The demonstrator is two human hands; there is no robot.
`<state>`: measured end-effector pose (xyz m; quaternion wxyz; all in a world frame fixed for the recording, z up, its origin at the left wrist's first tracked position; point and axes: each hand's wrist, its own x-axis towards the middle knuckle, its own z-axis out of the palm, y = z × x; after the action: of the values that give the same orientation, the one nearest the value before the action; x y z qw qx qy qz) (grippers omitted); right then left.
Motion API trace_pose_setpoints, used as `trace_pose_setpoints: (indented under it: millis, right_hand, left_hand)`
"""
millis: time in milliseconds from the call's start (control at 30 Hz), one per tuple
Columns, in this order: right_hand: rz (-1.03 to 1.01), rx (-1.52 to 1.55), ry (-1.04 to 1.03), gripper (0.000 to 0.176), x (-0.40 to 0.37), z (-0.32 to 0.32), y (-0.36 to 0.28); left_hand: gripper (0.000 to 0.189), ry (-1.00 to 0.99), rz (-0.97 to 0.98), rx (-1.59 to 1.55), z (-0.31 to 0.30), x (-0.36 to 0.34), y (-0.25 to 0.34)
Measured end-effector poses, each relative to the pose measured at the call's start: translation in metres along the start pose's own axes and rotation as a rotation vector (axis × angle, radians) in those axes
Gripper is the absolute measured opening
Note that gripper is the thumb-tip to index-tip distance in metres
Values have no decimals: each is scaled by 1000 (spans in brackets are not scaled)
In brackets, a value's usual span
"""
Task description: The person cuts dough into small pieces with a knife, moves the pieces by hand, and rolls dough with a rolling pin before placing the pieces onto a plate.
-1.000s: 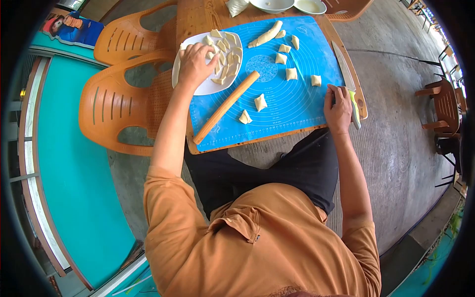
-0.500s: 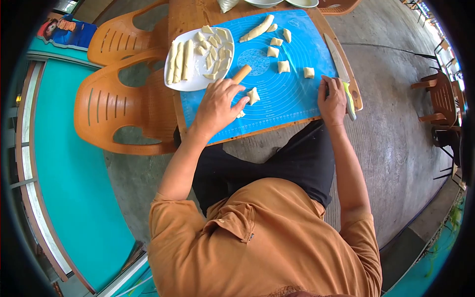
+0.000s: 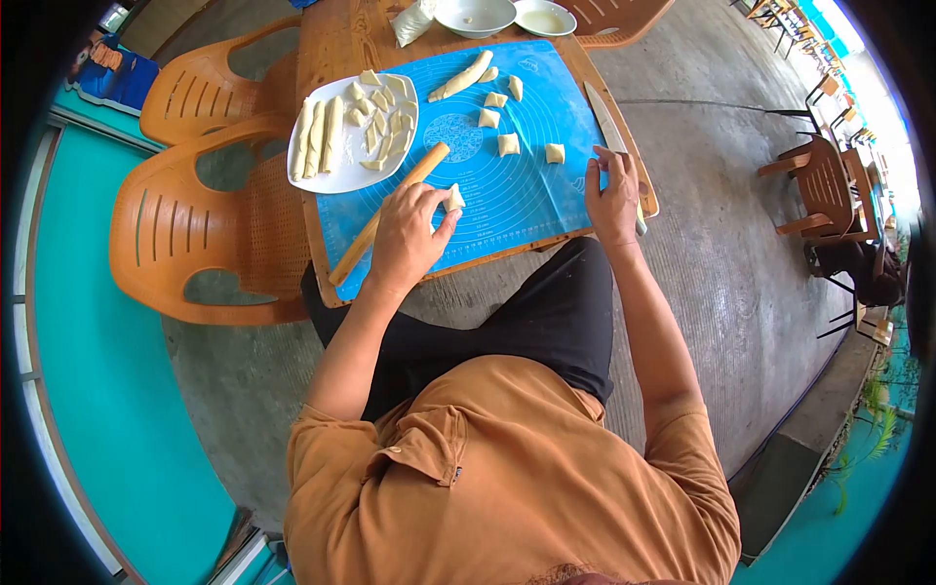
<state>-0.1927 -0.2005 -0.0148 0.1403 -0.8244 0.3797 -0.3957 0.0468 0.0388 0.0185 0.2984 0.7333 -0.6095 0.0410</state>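
One pale, pillow-shaped dough piece (image 3: 455,198), near six o'clock on the blue printed mat (image 3: 507,200), was pinched in the left hand (image 3: 405,236), which had left the squarish white plate (image 3: 353,166) at ten, moving work to the mat. The empty right hand (image 3: 614,200), near three, had fingers apart.
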Motion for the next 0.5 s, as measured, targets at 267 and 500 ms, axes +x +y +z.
trace_pose_setpoints:
  millis: [267, 500]
  right_hand:
    - [123, -481, -127, 45, 4, -24, 14]
    - [196, -483, -231, 46, 4, -31, 25]
  left_hand:
    - [33, -6, 81, -107, 41, 40, 18]
    - [38, -45, 144, -5, 89, 96, 37]
